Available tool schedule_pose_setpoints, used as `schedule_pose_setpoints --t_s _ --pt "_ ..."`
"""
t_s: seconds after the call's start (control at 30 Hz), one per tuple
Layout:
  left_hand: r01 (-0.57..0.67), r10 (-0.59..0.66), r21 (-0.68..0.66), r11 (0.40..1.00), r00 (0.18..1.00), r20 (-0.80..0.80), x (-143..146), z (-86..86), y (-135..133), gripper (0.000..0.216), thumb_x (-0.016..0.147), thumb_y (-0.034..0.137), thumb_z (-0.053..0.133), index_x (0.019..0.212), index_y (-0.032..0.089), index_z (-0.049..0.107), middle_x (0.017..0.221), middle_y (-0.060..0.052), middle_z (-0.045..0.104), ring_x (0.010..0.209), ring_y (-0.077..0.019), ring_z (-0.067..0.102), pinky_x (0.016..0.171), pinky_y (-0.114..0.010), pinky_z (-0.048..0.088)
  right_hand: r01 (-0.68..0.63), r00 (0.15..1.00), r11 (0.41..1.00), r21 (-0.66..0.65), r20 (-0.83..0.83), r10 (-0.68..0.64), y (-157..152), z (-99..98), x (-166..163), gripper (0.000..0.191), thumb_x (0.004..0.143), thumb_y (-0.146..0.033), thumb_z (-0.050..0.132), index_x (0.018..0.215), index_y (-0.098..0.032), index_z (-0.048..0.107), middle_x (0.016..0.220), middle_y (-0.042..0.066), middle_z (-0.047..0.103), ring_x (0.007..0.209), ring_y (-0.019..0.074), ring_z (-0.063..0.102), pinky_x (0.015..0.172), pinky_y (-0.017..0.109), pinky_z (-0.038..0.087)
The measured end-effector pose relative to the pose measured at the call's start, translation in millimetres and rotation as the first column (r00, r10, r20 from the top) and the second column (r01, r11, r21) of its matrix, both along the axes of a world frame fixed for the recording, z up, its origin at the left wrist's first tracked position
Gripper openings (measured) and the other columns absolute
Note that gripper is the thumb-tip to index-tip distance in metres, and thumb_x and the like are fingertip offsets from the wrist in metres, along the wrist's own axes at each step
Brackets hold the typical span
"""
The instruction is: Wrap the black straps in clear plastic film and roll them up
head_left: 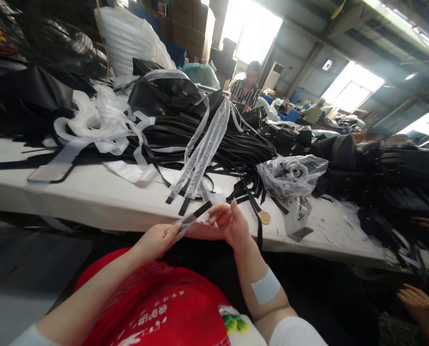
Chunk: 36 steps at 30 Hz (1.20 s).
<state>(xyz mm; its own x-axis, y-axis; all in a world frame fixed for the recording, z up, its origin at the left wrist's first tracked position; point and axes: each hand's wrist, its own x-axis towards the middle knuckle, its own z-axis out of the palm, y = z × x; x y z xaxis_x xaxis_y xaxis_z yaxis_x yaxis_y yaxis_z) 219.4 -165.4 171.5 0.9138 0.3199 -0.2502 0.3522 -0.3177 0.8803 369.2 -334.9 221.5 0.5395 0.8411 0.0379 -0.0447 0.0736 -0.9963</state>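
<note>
In the head view my left hand (pixel 160 240) pinches a black strap (pixel 202 210) that is partly covered with clear plastic film. The bare black end of this strap points up and right, toward my right hand (pixel 231 223). That hand is raised with its palm turned up and its fingers loosely apart, close to the strap's tip; I see nothing held in it. Just beyond, several film-wrapped straps (pixel 203 158) hang over the pile and end near the table edge. A long heap of black straps (pixel 236 142) lies behind them.
A phone (pixel 50 173) and curled white film strips (pixel 99 120) lie at left on the white table (pixel 92 197). To the right are a clear plastic bag of rings (pixel 292 173), a yellow disc (pixel 264 217) and black bags (pixel 337 158). Another person's hand (pixel 422 305) shows at far right.
</note>
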Motion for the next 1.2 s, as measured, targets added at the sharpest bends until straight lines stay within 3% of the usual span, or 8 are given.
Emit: schedule_pose_setpoints --t_s 0.17,0.4,0.5,0.7,0.77,0.97,1.07,1.2 --pt "-0.009 -0.043 -0.502 0.865 0.995 -0.093 -5 -1.1 -6 0.059 0.083 0.067 0.042 0.063 0.016 0.063 0.033 0.004 0.043 0.028 -0.0098 0.033 0.034 -0.023 0.022 0.088 0.654 0.975 -0.204 0.75 0.098 2 -6.6 -6 0.031 0.085 -0.043 0.059 0.106 -0.021 0.064 0.121 0.01 0.059 0.118 0.0243 0.048 0.104 0.041 0.034" --pt "-0.127 0.202 -0.962 0.243 0.976 -0.078 -13 1.5 -20 0.059 0.096 0.051 0.033 0.069 0.011 0.067 0.029 0.007 0.035 0.031 -0.0066 0.042 0.055 -0.019 0.049 -0.167 0.969 0.943 -0.288 0.129 0.211 18 -75.1 -58 0.045 0.098 -0.051 0.03 0.124 -0.017 0.042 0.075 0.002 0.058 0.057 0.0132 0.053 0.054 0.025 0.043" --pt "-0.098 0.253 -0.984 0.146 0.966 -0.059 -13 0.0 -25 0.059 0.099 0.044 0.026 0.072 0.01 0.067 0.032 0.008 0.036 0.029 -0.0041 0.035 0.064 -0.019 0.05 -0.179 0.982 0.947 -0.266 0.005 0.188 18 -80.6 -58 0.046 0.094 -0.056 0.037 0.113 -0.017 0.048 0.064 -0.002 0.05 0.047 0.0105 0.043 0.045 0.022 0.035" --pt "-0.201 0.245 -0.541 0.817 0.969 0.011 -4 -20.9 -28 0.042 0.084 0.056 0.05 0.08 0.017 0.066 0.072 -0.005 0.068 0.071 -0.0218 0.063 0.076 -0.033 0.051 -0.087 0.955 0.897 -0.433 0.219 0.198 5 -80.8 -40 0.035 0.087 -0.05 0.057 0.092 -0.016 0.059 0.081 0.002 0.061 0.069 0.0138 0.053 0.064 0.024 0.042" --pt "-0.183 0.22 -0.322 0.929 0.972 0.084 -5 -27.2 -31 0.035 0.08 0.052 0.058 0.092 0.02 0.067 0.093 -0.006 0.071 0.092 -0.0259 0.063 0.089 -0.035 0.046 -0.129 0.907 0.846 -0.517 0.284 0.312 0 -81.2 -40 0.033 0.083 -0.048 0.061 0.09 -0.016 0.062 0.082 0.002 0.063 0.072 0.0149 0.055 0.065 0.024 0.042" --pt "0.011 -0.006 -0.099 0.995 0.999 0.049 -14 -36.3 -47 0.029 0.084 0.046 0.051 0.089 0.027 0.073 0.099 -0.004 0.074 0.099 -0.0277 0.064 0.091 -0.033 0.045 -0.308 0.74 0.658 -0.687 0.262 0.62 -12 -77.1 -25 0.04 0.085 -0.054 0.056 0.091 -0.017 0.07 0.075 0.002 0.066 0.065 0.0147 0.057 0.057 0.023 0.039" --pt "-0.01 0.012 -0.102 0.995 1.0 0.021 -18 -40.4 -47 0.031 0.081 0.047 0.053 0.085 0.026 0.075 0.09 -0.004 0.075 0.088 -0.0272 0.067 0.083 -0.032 0.049 0.041 0.806 0.781 -0.623 0.482 0.342 -13 -80.9 7 0.037 0.093 -0.046 0.047 0.093 -0.017 0.07 0.082 0.004 0.068 0.072 0.0151 0.06 0.066 0.024 0.043" --pt "-0.026 0.018 -0.148 0.989 0.999 -0.052 -18 -41.5 -47 0.038 0.081 0.051 0.05 0.088 0.022 0.074 0.074 -0.003 0.072 0.053 -0.02 0.059 0.056 -0.029 0.047 0.535 0.525 0.76 -0.369 0.85 0.043 -7 -94.7 49 0.025 0.088 -0.026 0.058 0.109 -0.015 0.066 0.105 0.011 0.065 0.098 0.0215 0.056 0.09 0.031 0.041"
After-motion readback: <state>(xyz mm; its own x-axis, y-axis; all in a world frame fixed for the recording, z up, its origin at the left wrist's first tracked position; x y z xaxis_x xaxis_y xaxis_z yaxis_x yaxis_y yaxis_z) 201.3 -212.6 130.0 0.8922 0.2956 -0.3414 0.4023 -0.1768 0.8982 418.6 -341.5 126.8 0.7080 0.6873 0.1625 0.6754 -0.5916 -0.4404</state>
